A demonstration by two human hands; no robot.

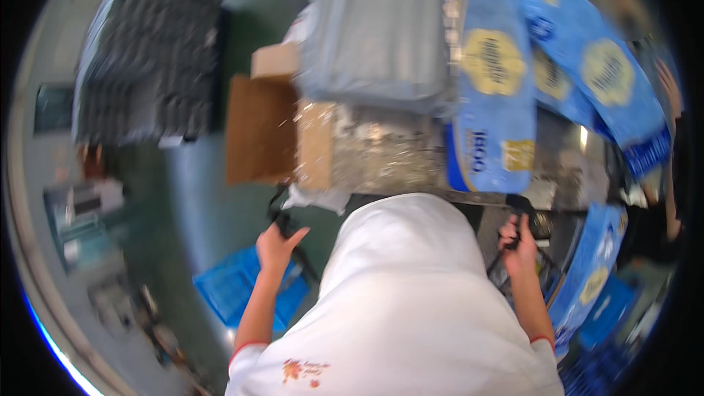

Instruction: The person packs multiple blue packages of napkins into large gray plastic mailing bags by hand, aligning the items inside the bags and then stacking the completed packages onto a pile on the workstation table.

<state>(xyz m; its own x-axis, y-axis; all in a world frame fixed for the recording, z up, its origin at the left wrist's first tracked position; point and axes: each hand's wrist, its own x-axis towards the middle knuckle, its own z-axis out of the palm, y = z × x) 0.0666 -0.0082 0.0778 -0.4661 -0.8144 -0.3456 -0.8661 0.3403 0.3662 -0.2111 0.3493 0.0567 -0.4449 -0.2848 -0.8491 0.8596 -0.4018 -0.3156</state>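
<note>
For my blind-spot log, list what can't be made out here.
All in the head view:
Black item in the left hand: exact kind, behind fingers and blur.
Other black item, right hand: same.
Blue crate: part behind left forearm.
Grey plastic-wrapped pack: far end, cut by upper edge.
Co-worker's hand: details, blurred.

Before the person, a wrapped bundle [374,44] lies on what, through the blur, seems a bench [392,154]. Left of the bundle sits a carton [258,128]; farther left rises a stack [147,51]. Right of it lies a long package [493,114], with more packages [607,70] slanting beyond. A crate [226,286] lies below the left hand [275,248], another package [589,271] right of the right hand [519,246].
</note>
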